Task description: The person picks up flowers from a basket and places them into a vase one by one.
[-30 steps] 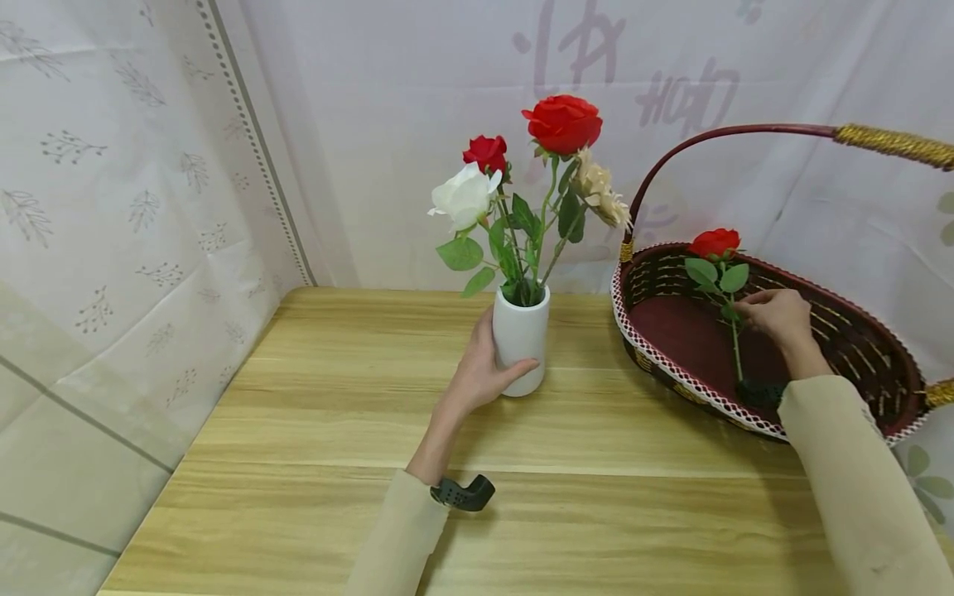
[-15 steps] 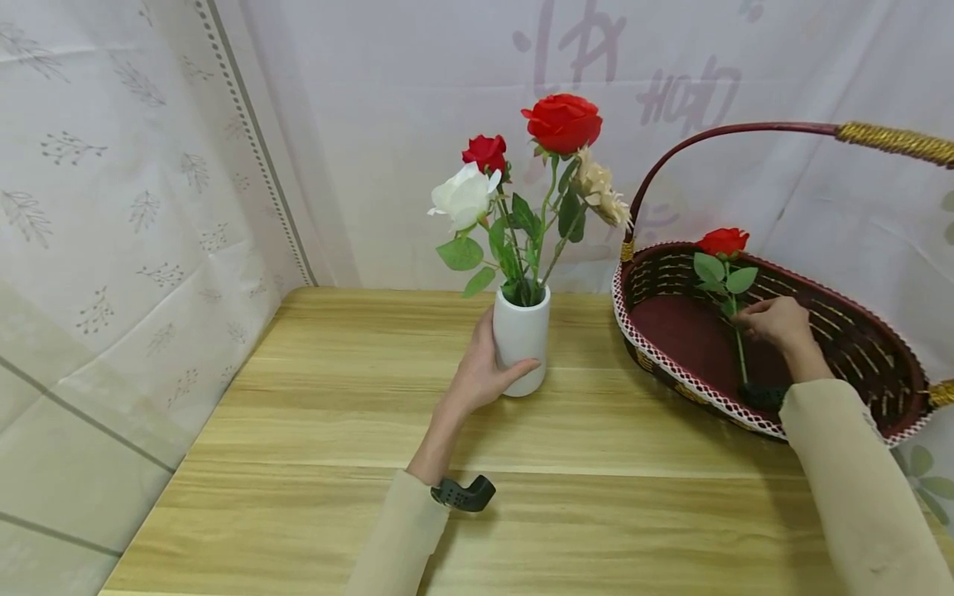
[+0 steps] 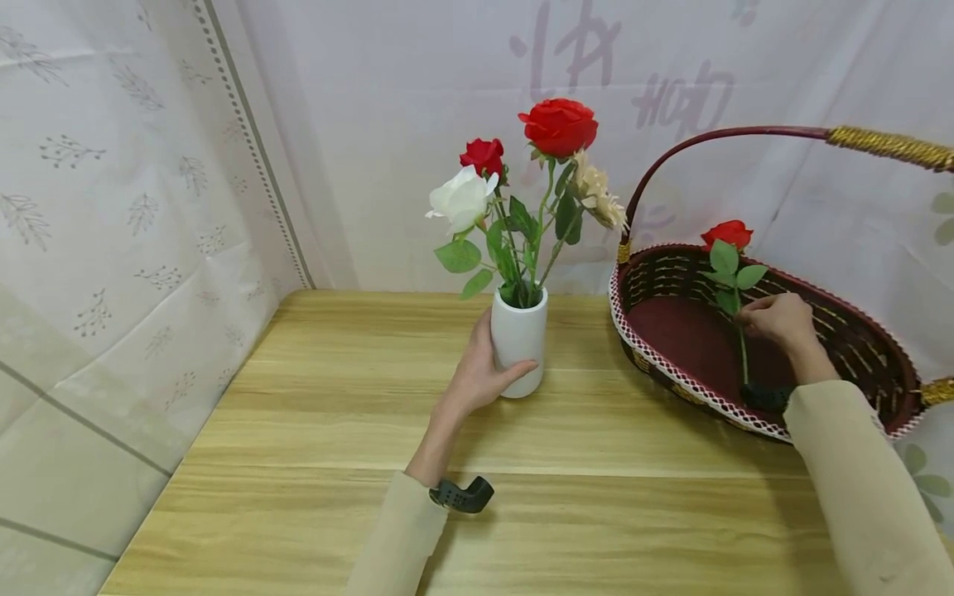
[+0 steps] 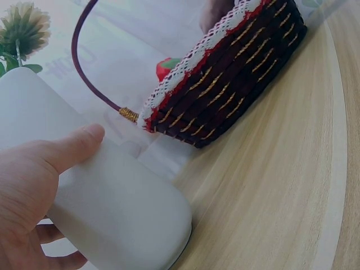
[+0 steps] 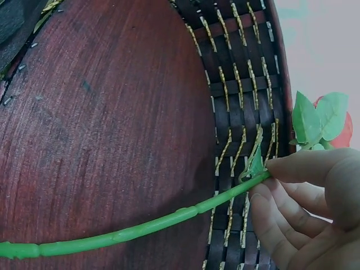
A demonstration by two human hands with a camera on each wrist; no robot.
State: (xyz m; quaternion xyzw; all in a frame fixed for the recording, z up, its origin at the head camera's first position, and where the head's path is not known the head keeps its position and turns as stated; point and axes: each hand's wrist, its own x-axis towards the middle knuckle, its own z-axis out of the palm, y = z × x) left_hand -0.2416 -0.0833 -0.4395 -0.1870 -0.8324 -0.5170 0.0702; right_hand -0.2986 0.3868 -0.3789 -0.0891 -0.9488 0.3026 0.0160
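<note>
My left hand (image 3: 479,368) grips a white vase (image 3: 519,348) standing on the wooden table, thumb across its front. Out of the vase rise a large red rose (image 3: 559,127), a smaller red rose (image 3: 483,156), a white rose (image 3: 460,200) and beige blooms (image 3: 598,190). Over the basket, my right hand (image 3: 780,321) pinches the green stem (image 5: 140,229) of another red rose (image 3: 728,234). In the right wrist view, thumb and fingertips meet on that stem near a small leaf. Its bloom points toward the back, above the basket's far rim.
The dark woven basket (image 3: 674,327) with a white lace rim stands at the table's right. Its tall handle (image 3: 745,130) arches above it, wrapped in gold cord. A patterned white curtain (image 3: 387,149) hangs behind the wooden table (image 3: 313,397).
The rose in my right hand has shifted slightly right, and its bloom has turned further toward the back. My left hand stays on the vase.
</note>
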